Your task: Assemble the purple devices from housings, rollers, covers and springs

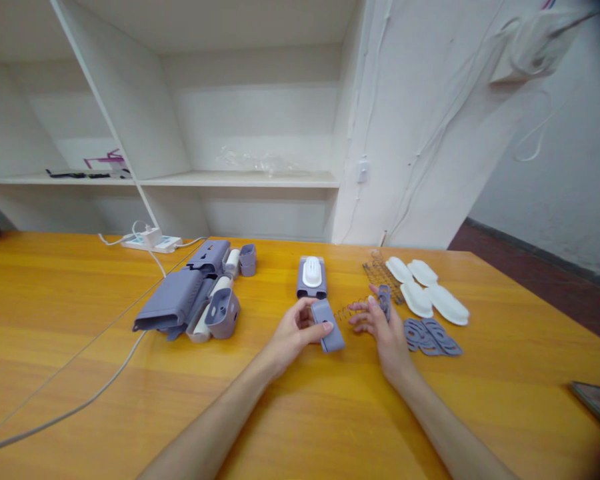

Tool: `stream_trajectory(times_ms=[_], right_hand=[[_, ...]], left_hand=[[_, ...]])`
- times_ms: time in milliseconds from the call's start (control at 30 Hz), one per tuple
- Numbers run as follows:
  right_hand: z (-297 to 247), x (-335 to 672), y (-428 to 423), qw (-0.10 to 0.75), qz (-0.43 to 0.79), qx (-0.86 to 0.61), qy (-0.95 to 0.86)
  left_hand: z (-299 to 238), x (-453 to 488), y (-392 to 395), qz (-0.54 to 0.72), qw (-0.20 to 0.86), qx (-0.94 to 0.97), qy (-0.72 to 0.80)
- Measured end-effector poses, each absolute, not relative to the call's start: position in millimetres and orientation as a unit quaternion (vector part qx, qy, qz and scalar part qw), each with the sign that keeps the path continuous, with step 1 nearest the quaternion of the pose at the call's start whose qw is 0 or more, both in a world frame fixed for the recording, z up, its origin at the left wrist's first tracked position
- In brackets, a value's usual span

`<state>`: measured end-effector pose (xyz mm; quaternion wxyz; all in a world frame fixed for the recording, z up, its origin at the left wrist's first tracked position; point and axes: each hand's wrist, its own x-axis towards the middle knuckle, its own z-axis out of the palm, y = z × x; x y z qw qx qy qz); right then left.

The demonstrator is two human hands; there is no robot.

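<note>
My left hand [293, 333] is closed around a grey-purple plastic shell [325, 319], thumb across its front. To its right, my right hand [391, 343] pinches a small flat grey plastic piece [385, 303] with a cut-out pattern, held upright. A thin coil spring [347, 310] stretches between the two hands; whether its ends are attached to either part I cannot tell. Just beyond the hands stands a grey-purple unit [303, 285] with a white oval piece [312, 273] on its front.
Grey-purple housings [167, 297], white cylinders [233, 263] and grey cups [223, 313] lie at left. At right are loose springs [380, 270], white oval covers [447, 305] and flat grey cut-out pieces [433, 335]. A power strip [153, 241] and cables [95, 393] run along the left.
</note>
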<state>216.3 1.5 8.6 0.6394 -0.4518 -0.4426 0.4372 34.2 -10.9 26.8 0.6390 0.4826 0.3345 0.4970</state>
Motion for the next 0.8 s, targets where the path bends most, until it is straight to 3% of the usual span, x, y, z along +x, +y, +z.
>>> stream_trajectory(times_ms=[333, 567, 733, 800], right_hand=[[7.8, 219.7, 1.2, 0.66, 0.479, -0.413, -0.404], [19.5, 203.4, -16.8, 0.502, 0.402, -0.396, -0.656], [22.9, 204.4, -14.8, 0.535, 0.449, -0.383, -0.604], [20.5, 208.1, -10.1, 0.543, 0.496, -0.384, -0.558]], left_hand=[[24.3, 37.4, -12.2, 0.535, 0.66, 0.401, 0.343], [18.5, 43.1, -12.2, 0.513, 0.625, 0.454, 0.374], [13.2, 44.8, -10.1, 0.452, 0.587, 0.54, 0.399], [12.8, 42.8, -9.1, 0.444, 0.527, 0.586, 0.426]])
